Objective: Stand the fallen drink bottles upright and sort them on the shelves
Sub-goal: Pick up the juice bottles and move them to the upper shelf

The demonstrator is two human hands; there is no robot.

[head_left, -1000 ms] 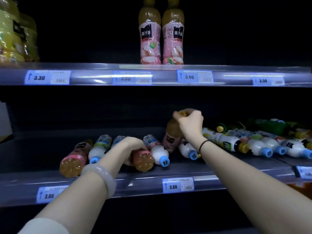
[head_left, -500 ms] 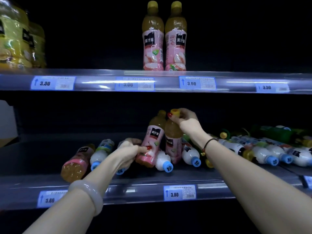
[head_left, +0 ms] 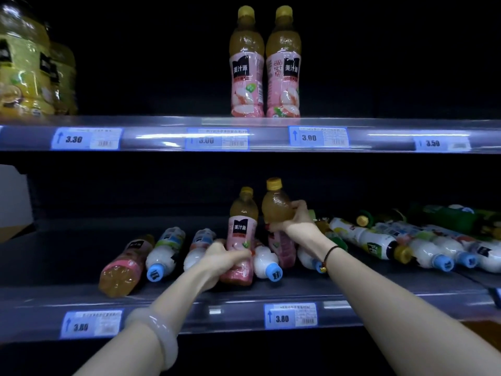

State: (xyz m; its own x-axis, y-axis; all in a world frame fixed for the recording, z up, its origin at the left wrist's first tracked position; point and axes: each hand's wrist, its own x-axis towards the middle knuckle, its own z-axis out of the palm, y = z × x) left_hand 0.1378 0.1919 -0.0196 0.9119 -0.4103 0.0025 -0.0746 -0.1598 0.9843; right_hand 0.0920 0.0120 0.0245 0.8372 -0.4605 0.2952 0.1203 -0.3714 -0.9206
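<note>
My left hand (head_left: 222,260) grips the lower body of a pink-labelled juice bottle (head_left: 242,232), held nearly upright over the lower shelf (head_left: 189,299). My right hand (head_left: 294,219) grips the middle of a second pink-labelled juice bottle (head_left: 276,204), raised upright beside the first. Around them lie fallen bottles: another pink juice bottle (head_left: 124,264) at the left and white blue-capped bottles (head_left: 165,252). Two matching pink juice bottles (head_left: 264,63) stand upright on the upper shelf (head_left: 162,134).
More fallen white and green bottles (head_left: 406,240) crowd the right of the lower shelf. Large yellow bottles (head_left: 32,66) stand at the upper shelf's left. Blue price tags (head_left: 291,316) line both shelf edges. The upper shelf is dark and bare right of the two standing bottles.
Both hands have lifted their juice bottles from lying or tilted to nearly upright. My right hand has slid from the cap down to the bottle's middle.
</note>
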